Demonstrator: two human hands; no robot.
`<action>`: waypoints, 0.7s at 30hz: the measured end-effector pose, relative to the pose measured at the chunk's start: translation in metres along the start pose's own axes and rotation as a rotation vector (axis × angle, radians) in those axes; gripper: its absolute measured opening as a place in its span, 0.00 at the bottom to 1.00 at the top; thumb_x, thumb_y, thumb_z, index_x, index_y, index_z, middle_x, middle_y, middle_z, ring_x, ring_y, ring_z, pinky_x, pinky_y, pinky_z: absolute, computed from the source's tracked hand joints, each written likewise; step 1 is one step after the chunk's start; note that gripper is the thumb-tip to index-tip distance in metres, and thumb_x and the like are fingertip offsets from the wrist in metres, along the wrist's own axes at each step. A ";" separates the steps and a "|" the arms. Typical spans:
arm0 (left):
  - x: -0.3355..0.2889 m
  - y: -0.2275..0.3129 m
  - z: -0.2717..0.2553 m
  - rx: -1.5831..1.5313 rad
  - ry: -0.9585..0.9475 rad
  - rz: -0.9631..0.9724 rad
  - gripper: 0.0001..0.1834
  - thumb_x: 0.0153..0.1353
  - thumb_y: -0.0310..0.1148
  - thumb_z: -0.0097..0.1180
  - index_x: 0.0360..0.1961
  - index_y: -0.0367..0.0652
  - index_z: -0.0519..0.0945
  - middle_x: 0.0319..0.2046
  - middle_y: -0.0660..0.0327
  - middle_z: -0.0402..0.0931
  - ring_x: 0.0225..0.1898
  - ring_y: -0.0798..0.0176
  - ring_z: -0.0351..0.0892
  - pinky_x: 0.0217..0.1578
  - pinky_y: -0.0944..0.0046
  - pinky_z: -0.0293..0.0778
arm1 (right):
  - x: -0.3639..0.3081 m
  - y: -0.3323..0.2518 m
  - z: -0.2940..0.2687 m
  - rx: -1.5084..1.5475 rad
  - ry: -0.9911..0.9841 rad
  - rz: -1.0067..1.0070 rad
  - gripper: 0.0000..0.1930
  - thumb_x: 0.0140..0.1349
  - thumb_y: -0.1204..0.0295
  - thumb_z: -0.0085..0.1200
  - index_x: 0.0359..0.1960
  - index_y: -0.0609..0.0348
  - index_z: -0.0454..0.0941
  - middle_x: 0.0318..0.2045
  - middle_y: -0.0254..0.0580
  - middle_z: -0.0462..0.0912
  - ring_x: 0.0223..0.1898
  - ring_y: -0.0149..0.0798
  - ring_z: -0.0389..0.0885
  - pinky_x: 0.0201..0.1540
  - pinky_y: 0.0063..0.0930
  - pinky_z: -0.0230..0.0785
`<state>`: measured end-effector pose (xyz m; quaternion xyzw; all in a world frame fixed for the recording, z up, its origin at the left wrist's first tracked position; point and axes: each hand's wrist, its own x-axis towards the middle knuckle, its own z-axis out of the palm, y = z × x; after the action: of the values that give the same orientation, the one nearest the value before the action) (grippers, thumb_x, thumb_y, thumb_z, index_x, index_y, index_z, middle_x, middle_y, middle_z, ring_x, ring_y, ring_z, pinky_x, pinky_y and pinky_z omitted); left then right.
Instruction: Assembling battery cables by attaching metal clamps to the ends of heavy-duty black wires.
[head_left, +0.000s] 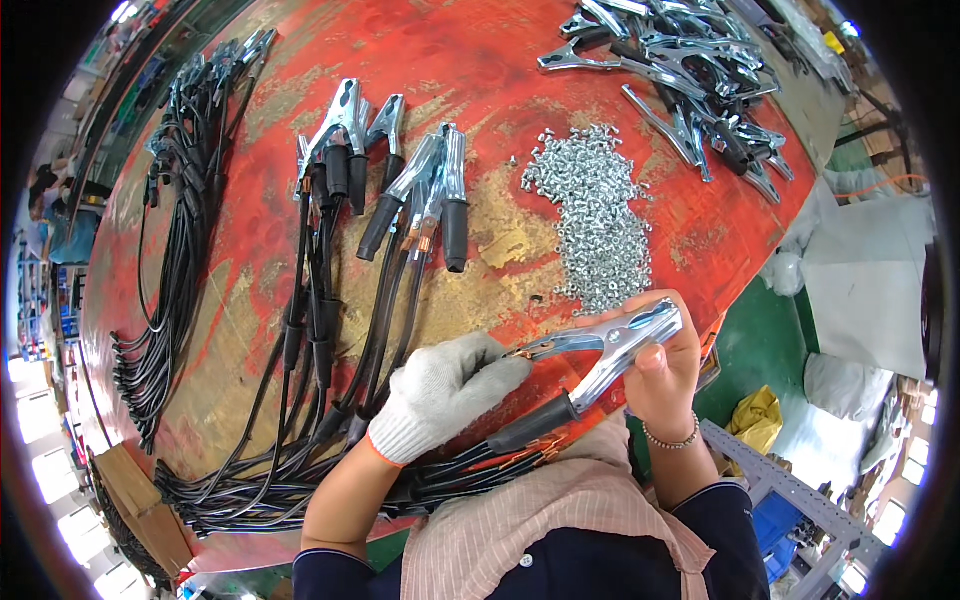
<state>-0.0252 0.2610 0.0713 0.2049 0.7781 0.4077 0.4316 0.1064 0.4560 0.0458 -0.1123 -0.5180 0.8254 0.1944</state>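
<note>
In front of my body, a shiny metal cable clamp [612,345] with one black-sleeved handle is held between my hands. My right hand [665,370], bare with a bead bracelet, grips it around the jaw end, thumb on the near side. My left hand [450,385], in a white knit glove, pinches the end of the clamp's unsleeved handle. A bit of copper shows at those fingertips; whether a cable is joined there is hidden. Beneath the left wrist run black cables [260,490], some with bare copper ends [535,455] under the held clamp.
A pile of small metal nuts [600,220] lies beyond my hands on the worn red table [440,60]. Loose clamps [690,80] are heaped far right. Clamps on cables [340,130] lie left of centre, a black cable bundle [190,220] farther left. A perforated metal frame [800,490] stands lower right.
</note>
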 end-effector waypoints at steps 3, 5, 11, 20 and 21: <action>0.000 -0.002 0.001 -0.003 0.008 0.014 0.13 0.63 0.38 0.59 0.36 0.36 0.82 0.22 0.63 0.79 0.23 0.74 0.75 0.26 0.70 0.71 | 0.001 -0.002 0.001 0.017 -0.011 0.009 0.28 0.60 0.59 0.65 0.51 0.67 0.66 0.43 0.50 0.82 0.50 0.48 0.82 0.54 0.39 0.74; 0.001 -0.002 0.001 0.001 0.009 0.011 0.13 0.63 0.38 0.58 0.36 0.36 0.82 0.22 0.63 0.79 0.24 0.74 0.75 0.26 0.70 0.71 | 0.001 -0.002 0.001 0.023 -0.017 0.017 0.28 0.60 0.59 0.65 0.51 0.66 0.67 0.43 0.50 0.82 0.50 0.48 0.82 0.53 0.38 0.74; 0.002 -0.006 0.003 0.029 0.004 0.021 0.13 0.64 0.38 0.57 0.36 0.36 0.82 0.23 0.62 0.79 0.25 0.74 0.76 0.27 0.70 0.71 | -0.001 -0.002 -0.001 0.030 -0.001 0.054 0.29 0.58 0.59 0.67 0.51 0.65 0.67 0.44 0.49 0.82 0.50 0.46 0.82 0.52 0.35 0.75; 0.004 -0.006 0.005 0.044 0.013 0.121 0.13 0.64 0.36 0.55 0.42 0.37 0.81 0.24 0.59 0.80 0.26 0.70 0.78 0.30 0.67 0.74 | 0.000 -0.006 0.001 0.066 -0.031 0.088 0.25 0.60 0.64 0.66 0.51 0.65 0.68 0.46 0.51 0.81 0.52 0.44 0.81 0.54 0.36 0.73; 0.005 -0.004 0.007 0.043 0.022 0.178 0.13 0.65 0.35 0.54 0.43 0.37 0.81 0.25 0.59 0.80 0.26 0.69 0.79 0.30 0.67 0.74 | -0.001 -0.004 0.001 0.069 -0.031 0.096 0.25 0.60 0.65 0.65 0.51 0.65 0.68 0.46 0.51 0.81 0.52 0.44 0.81 0.55 0.36 0.73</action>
<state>-0.0217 0.2652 0.0635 0.2779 0.7701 0.4299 0.3806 0.1079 0.4564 0.0500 -0.1175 -0.4862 0.8528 0.1501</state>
